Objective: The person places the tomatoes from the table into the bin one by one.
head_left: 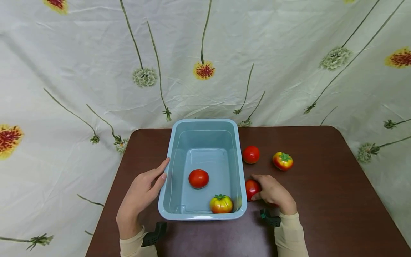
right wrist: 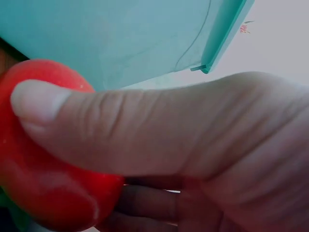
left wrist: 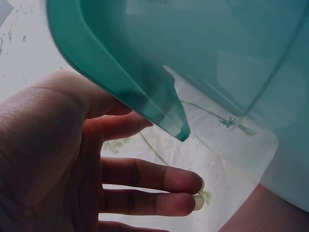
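My right hand grips a red tomato beside the right wall of a light blue plastic bin. Up close in the right wrist view, the thumb lies across the tomato, with fingers behind it. At the bin's left rim, the index finger and thumb of my left hand touch the outside edge. Its other fingers stretch out below the rim in the left wrist view. Inside the bin lie a red tomato and a yellow-red tomato with a green top.
Right of the bin, another red tomato and a red-yellow tomato lie on the dark brown table. A bit of red shows under my right wrist. A white flower-print cloth hangs behind the table.
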Demonstrator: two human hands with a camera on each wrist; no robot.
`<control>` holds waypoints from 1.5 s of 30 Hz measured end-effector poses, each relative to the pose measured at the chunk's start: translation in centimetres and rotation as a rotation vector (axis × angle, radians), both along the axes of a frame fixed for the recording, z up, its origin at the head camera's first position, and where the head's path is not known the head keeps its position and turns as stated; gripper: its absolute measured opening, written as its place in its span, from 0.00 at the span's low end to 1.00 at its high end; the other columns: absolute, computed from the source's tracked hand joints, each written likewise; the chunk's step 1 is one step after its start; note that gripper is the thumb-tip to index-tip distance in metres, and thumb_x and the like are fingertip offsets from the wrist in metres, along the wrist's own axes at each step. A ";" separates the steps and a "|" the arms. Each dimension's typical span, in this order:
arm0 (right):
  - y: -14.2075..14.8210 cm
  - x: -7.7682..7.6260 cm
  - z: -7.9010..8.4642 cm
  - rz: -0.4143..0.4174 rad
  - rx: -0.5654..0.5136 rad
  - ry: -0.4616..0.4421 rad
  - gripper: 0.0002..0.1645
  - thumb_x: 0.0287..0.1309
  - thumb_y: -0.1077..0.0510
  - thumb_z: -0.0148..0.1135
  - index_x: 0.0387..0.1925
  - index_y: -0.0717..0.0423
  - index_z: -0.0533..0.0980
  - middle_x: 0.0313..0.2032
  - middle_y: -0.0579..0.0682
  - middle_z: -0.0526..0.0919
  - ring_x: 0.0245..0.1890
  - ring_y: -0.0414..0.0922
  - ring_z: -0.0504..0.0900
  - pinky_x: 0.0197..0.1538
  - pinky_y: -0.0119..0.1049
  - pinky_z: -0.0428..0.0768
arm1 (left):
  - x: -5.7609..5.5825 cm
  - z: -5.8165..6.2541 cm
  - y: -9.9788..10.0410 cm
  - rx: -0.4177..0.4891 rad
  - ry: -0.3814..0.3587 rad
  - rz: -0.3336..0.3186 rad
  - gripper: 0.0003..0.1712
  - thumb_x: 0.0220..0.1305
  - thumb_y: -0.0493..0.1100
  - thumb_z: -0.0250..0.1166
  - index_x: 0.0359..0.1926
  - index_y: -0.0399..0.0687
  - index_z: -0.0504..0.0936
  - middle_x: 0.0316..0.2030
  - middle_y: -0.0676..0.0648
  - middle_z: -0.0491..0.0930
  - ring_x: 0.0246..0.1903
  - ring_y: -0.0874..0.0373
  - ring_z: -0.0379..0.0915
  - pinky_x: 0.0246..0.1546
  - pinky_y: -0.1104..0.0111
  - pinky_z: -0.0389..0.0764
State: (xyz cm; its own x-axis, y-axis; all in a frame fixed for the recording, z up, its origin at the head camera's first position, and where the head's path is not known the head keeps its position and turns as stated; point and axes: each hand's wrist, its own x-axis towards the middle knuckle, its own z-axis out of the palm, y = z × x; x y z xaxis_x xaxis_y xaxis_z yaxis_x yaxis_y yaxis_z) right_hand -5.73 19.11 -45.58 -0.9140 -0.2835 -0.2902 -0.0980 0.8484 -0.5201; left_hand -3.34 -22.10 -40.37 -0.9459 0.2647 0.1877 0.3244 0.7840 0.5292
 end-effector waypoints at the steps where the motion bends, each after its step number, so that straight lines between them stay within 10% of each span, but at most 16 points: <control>1: 0.0 0.0 0.0 0.002 -0.006 0.002 0.44 0.39 0.56 0.80 0.61 0.60 0.73 0.50 0.53 0.82 0.47 0.49 0.78 0.56 0.50 0.79 | 0.0 0.0 0.0 0.002 0.000 0.000 0.29 0.73 0.51 0.53 0.72 0.61 0.62 0.64 0.48 0.74 0.57 0.51 0.78 0.54 0.52 0.80; 45: 1.0 0.1 1.8 -0.223 -0.344 0.409 0.42 0.44 0.54 0.78 0.62 0.60 0.72 0.55 0.62 0.81 0.51 0.59 0.83 0.51 0.52 0.82 | 0.0 -0.3 0.0 0.005 0.001 0.002 0.28 0.73 0.52 0.53 0.72 0.63 0.62 0.63 0.49 0.75 0.57 0.52 0.78 0.53 0.53 0.81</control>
